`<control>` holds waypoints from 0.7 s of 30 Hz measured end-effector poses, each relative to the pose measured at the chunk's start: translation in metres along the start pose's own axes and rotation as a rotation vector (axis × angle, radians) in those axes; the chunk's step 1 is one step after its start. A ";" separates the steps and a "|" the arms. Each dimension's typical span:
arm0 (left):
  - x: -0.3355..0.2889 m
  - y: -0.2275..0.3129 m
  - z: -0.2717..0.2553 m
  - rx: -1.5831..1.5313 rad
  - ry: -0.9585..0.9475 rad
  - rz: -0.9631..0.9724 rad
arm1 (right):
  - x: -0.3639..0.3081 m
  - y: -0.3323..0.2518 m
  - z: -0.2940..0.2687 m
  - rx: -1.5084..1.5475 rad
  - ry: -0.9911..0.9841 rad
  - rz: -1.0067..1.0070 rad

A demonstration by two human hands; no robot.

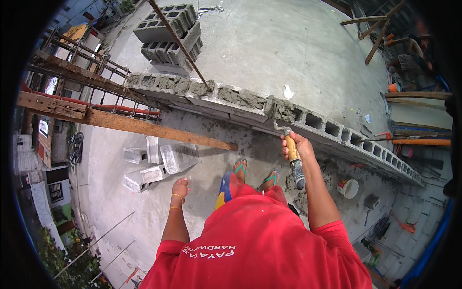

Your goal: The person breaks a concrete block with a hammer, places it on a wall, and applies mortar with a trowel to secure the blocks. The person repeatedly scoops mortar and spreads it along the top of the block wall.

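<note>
My right hand point(301, 144) is wrapped round the wooden handle of a trowel point(291, 149). The trowel's metal end reaches the top of a low hollow-block wall point(327, 139), at the edge of the wet grey mortar point(284, 111). Mortar covers the wall's top to the left of the trowel; to the right the block cores show uncovered. The blade is partly hidden by mortar. Low on the left hangs my left hand point(180, 189), apart from everything, its fingers loosely curled with nothing seen in them.
Loose concrete blocks point(178, 157) lie on the floor to the left, under a wooden plank point(144, 132). A rebar point(178, 38) rises from the wall before stacked blocks point(168, 29). A white bucket point(347, 188) and spilled mortar are at right. Another person point(409, 58) is far right.
</note>
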State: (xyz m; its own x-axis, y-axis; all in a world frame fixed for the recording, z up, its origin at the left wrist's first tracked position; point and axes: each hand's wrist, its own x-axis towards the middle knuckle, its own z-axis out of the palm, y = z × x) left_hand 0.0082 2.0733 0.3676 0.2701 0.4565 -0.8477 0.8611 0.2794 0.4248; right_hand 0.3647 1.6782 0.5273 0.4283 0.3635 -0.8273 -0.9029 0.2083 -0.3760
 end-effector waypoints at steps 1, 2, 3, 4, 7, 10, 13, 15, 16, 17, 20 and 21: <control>0.002 -0.001 0.000 -0.005 -0.008 -0.006 | -0.006 0.001 0.000 -0.059 0.095 0.002; 0.003 -0.002 0.000 -0.007 0.002 -0.026 | -0.010 0.000 0.001 -0.065 0.098 -0.015; 0.004 -0.004 0.001 0.006 -0.027 -0.043 | -0.012 0.001 0.003 -0.072 0.044 -0.044; 0.006 -0.005 0.003 0.026 -0.038 -0.077 | -0.012 0.001 0.006 -0.078 0.029 -0.052; 0.009 -0.007 0.007 0.099 -0.064 -0.140 | -0.006 0.000 0.018 -0.115 0.080 -0.043; 0.013 -0.005 0.007 0.055 -0.059 -0.090 | -0.011 0.003 0.023 -0.130 0.084 -0.082; 0.016 0.000 0.007 0.010 -0.056 -0.049 | -0.029 0.009 0.017 -0.142 0.129 0.002; 0.016 0.005 0.007 0.021 -0.058 -0.059 | -0.038 0.011 0.008 -0.192 0.016 -0.001; 0.016 0.007 0.007 0.034 -0.059 -0.070 | -0.040 0.011 0.002 -0.254 -0.026 -0.012; 0.016 0.010 0.008 0.042 -0.066 -0.087 | -0.040 0.010 -0.005 -0.309 -0.105 -0.042; 0.013 0.016 0.008 0.077 -0.055 -0.043 | -0.037 0.003 -0.030 -0.404 0.022 -0.105; 0.012 0.018 0.007 0.084 -0.055 -0.043 | -0.037 -0.001 -0.039 -0.428 0.099 -0.099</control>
State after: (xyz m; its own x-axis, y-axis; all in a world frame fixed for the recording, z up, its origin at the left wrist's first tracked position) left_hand 0.0297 2.0776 0.3630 0.2535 0.3980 -0.8817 0.9048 0.2249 0.3617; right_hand 0.3478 1.6290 0.5421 0.5264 0.2681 -0.8068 -0.8004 -0.1640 -0.5767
